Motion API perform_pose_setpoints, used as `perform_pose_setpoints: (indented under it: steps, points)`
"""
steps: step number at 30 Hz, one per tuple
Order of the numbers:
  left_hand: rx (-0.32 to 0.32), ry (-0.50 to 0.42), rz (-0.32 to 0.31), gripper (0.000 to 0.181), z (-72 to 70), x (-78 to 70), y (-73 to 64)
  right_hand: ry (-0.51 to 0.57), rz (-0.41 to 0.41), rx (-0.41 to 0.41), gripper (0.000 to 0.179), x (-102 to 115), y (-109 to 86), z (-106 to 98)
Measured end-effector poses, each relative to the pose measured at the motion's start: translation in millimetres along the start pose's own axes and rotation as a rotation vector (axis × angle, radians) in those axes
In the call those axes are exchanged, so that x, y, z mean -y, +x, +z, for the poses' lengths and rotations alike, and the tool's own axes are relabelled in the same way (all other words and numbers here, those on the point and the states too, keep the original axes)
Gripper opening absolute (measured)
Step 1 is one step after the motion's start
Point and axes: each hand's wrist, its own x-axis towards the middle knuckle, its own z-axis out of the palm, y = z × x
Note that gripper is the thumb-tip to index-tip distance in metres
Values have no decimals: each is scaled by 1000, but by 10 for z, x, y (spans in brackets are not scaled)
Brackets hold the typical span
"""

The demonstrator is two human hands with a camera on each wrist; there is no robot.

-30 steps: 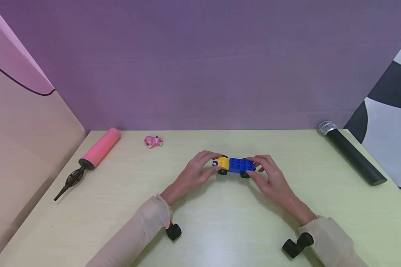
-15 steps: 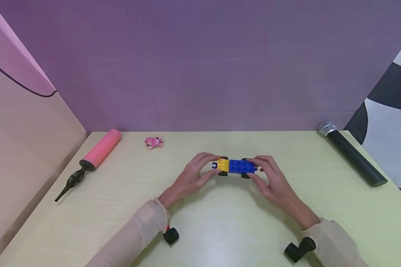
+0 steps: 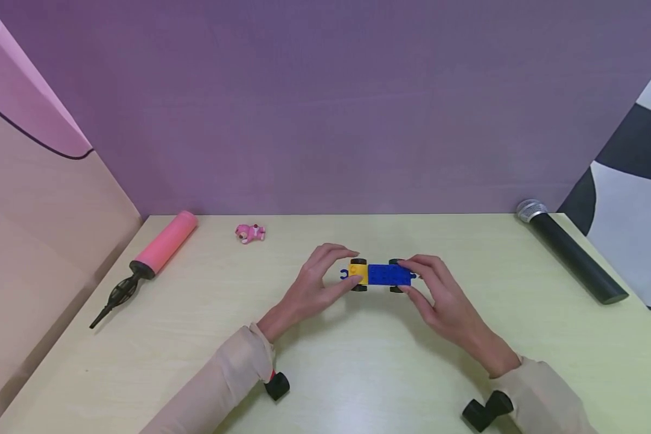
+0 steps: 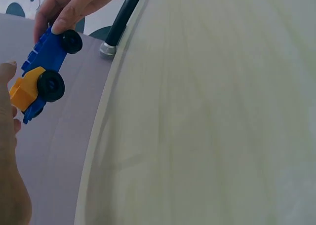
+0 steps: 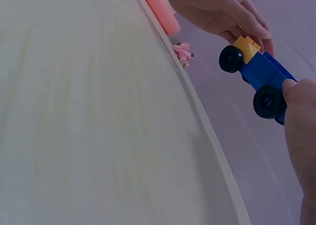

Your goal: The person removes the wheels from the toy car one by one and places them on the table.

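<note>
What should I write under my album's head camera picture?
Right hand holding a blue-and-yellow toy car, left hand at its yellow end, pink bear lying on the table.

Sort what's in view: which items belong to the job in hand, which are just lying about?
In the job:
blue-and-yellow plastic toy car with black wheels, pinched by the right hand
left hand, at the car's yellow end

Just lying about:
pink cylindrical pump with black nozzle
small pink bear figurine
black microphone with silver mesh head
</note>
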Motion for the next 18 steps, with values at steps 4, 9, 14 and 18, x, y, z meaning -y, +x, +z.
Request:
perform_pose_setpoints:
  steps: [4,9,14,18]
  points:
    - [61,-68,-97,45,5,-52,25,-48,-46,29,57,47,19,-11]
    - [182,-149,-182,52,-7,-97,79,-80,-155,31,50,82,66,-2]
    - [356,-244,-262,54,-34,-123,158,-89,-242,4,41,100,99,29]
    - [498,-331,-338,55,-41,-131,192,-76,-263,17,40,119,101,40]
